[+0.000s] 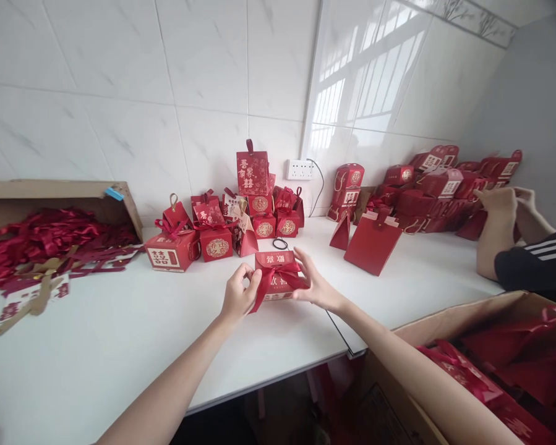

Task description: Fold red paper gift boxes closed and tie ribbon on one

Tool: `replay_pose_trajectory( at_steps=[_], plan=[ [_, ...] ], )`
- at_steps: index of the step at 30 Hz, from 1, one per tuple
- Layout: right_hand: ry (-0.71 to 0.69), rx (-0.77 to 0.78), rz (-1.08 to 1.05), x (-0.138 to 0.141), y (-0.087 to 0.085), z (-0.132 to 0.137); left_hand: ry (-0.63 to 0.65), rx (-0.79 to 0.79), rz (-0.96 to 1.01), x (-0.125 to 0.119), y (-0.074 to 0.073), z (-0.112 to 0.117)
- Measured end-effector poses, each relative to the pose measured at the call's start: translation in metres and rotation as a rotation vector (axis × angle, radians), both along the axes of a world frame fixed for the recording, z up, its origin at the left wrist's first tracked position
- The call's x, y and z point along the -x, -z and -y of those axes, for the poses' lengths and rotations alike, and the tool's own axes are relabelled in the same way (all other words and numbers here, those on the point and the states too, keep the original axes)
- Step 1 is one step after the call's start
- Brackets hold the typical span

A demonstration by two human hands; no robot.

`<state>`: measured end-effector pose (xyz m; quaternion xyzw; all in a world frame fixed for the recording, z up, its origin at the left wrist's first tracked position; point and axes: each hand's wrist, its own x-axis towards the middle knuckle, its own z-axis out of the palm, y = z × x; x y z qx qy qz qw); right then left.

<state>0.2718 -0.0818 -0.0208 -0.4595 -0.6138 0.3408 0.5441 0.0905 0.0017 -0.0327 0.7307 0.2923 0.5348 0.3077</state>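
Observation:
In the middle of the table, near its front edge, sits a small red gift box [272, 258] with gold lettering. A shiny red ribbon [278, 272] is tied around it in a bow, one tail hanging down at the front left. My left hand [239, 293] is closed at the box's left side, thumb and fingers pinching the ribbon and the box edge. On the opposite side, my right hand [321, 288] curves around the box's right end, fingers at the back corner and thumb by the ribbon's right loop.
Finished-looking red boxes [216, 245] stand in a group behind. A carton [136, 210] of red ribbons lies at left, gold strips [41, 300] before it. A red bag [373, 244] and piled boxes [426, 204] are at right, near another person's hands [495, 213]. An open carton [463, 307] is at lower right.

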Motion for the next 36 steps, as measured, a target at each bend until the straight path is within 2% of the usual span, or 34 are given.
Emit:
replay_pose_trajectory(
  at_steps=[4,6,8,10,12,14,16,19,23,25,27,29,30,33,36],
  plan=[
    [0.068,-0.015,0.275,0.002,0.004,-0.002,0.003,0.032,0.035,0.003,-0.011,-0.006],
    [0.125,-0.104,0.392,0.001,0.0,0.002,0.009,0.037,0.047,0.005,-0.022,0.0],
    [0.193,-0.26,0.519,-0.001,-0.01,0.013,0.015,-0.019,0.057,0.006,-0.036,0.015],
    [0.295,-0.432,0.608,-0.002,-0.023,0.032,0.026,-0.213,0.061,0.005,-0.051,0.039],
    [0.388,-0.563,0.651,-0.003,-0.035,0.055,0.051,-0.541,0.076,0.004,-0.064,0.067],
    [0.448,-0.638,0.682,-0.003,-0.044,0.08,0.098,-0.841,0.103,0.002,-0.073,0.094],
    [0.486,-0.683,0.709,-0.002,-0.048,0.103,0.152,-1.013,0.1,0.001,-0.079,0.115],
    [0.555,-0.72,0.715,-0.002,-0.049,0.127,0.212,-1.086,0.078,0.003,-0.084,0.137],
    [0.598,-0.744,0.698,-0.005,-0.048,0.144,0.313,-1.011,0.132,0.003,-0.091,0.148],
    [0.61,-0.725,0.715,-0.007,-0.05,0.149,0.298,-0.946,0.188,-0.001,-0.095,0.14],
    [0.636,-0.644,0.677,-0.009,-0.053,0.156,0.14,-0.9,0.242,-0.009,-0.097,0.121],
    [0.645,-0.466,0.469,-0.01,-0.058,0.164,-0.083,-0.845,0.219,-0.022,-0.093,0.09],
    [0.631,-0.35,0.289,-0.01,-0.06,0.169,-0.146,-0.785,0.158,-0.028,-0.088,0.073],
    [0.531,0.018,-0.357,-0.01,-0.067,0.183,-0.17,-0.616,-0.07,-0.046,-0.059,0.026],
    [0.453,0.236,-0.826,-0.012,-0.071,0.198,-0.098,-0.507,-0.23,-0.051,-0.021,-0.003]
  ],
)
